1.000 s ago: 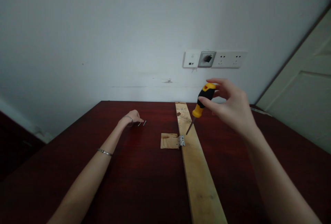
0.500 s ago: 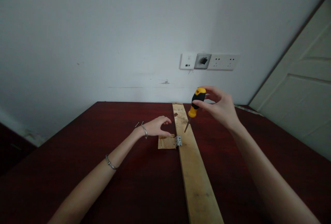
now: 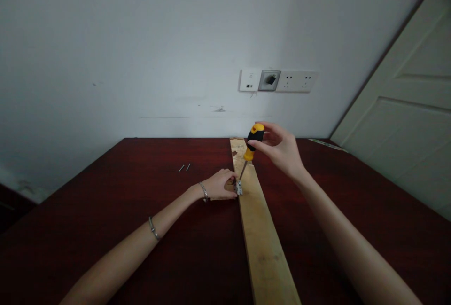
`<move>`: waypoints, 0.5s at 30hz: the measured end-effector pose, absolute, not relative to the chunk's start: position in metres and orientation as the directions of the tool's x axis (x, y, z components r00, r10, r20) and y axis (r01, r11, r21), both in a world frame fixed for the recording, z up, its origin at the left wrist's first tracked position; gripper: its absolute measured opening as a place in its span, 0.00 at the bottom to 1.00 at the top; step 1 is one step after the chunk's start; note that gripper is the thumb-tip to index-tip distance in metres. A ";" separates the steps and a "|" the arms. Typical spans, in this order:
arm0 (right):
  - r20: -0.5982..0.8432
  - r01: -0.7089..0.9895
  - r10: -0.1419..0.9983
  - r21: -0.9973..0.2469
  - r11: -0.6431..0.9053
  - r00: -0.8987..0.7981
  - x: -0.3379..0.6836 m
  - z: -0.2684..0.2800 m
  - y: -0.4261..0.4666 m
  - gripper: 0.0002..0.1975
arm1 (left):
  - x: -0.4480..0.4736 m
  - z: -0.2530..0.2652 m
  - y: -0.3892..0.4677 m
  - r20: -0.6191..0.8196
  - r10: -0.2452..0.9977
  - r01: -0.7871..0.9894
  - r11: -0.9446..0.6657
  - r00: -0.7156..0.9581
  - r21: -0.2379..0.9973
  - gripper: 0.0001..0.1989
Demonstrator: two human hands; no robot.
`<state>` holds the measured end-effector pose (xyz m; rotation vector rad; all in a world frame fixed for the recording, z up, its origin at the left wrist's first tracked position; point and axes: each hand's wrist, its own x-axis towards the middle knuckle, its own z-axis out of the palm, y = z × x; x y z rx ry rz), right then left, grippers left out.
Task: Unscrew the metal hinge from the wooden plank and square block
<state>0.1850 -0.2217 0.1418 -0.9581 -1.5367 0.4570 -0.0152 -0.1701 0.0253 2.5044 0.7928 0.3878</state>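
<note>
A yellow-and-black screwdriver is gripped by its handle in my right hand. Its shaft slants down to the upper end of a small metal hinge. That hinge sits on the left edge of a long wooden board. My left hand has its thumb and fingers curved around the hinge from the left, at its near and far ends. Under this hand lies a small wooden piece, mostly covered. Two screws rest on the dark red table, beyond my left wrist.
The board runs from near me to the table's far edge by the white wall. Sockets and a switch panel are on the wall. A pale door stands at the right. A thin strip lies at the far right edge.
My left hand has moved right and nearer, onto the hinge and over the small wooden piece. The screwdriver has come down and left, its tip now at the hinge. The view has shifted slightly.
</note>
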 end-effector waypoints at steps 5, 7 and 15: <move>0.640 0.327 0.767 -0.734 0.596 0.039 0.185 0.139 -0.222 0.24 | -0.015 0.024 -0.169 0.100 0.595 0.470 -0.717 0.797 0.515 0.28; 0.645 0.326 0.763 -0.731 0.600 0.044 0.186 0.139 -0.222 0.24 | -0.015 0.024 -0.169 0.096 0.596 0.473 -0.714 0.797 0.516 0.29; 0.642 0.313 0.766 -0.734 0.603 0.031 0.185 0.138 -0.221 0.25 | -0.015 0.022 -0.167 0.112 0.590 0.464 -0.725 0.800 0.508 0.30</move>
